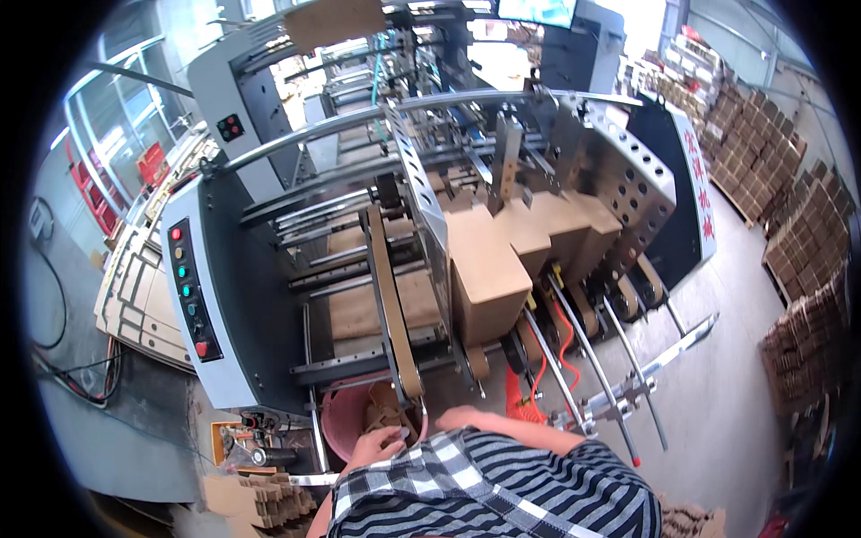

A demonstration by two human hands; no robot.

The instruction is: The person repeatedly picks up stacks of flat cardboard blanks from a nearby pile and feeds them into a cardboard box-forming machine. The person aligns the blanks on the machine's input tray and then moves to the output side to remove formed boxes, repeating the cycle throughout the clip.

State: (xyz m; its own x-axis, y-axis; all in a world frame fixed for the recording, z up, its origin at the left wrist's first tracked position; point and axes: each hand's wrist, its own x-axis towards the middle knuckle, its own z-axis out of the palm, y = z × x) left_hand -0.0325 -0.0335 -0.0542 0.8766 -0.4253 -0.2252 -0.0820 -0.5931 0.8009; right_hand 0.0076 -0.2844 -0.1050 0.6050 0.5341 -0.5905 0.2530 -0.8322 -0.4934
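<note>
My left hand [378, 446] is over the near side of a pink bucket [339, 421]. Its fingers are curled round something small and pale that I cannot make out. Brown cardboard scraps [386, 412] lie in the bucket beside it. Just right of the bucket's rim is my right hand [459, 419], close in front of my body; its fingers are too small and unclear to read. Ahead stands a folding machine with a stack of brown cardboard blanks [489, 260] upright against its perforated metal plate [628, 188]. A tan belt [388, 305] runs down toward the bucket.
A button panel [188, 287] is on the machine's left side. Metal rods [574, 386] and an orange air hose [563, 341] jut out at the right. Stacked cardboard [753, 143] stands along the right wall. Flat cardboard pieces [260, 502] lie at lower left.
</note>
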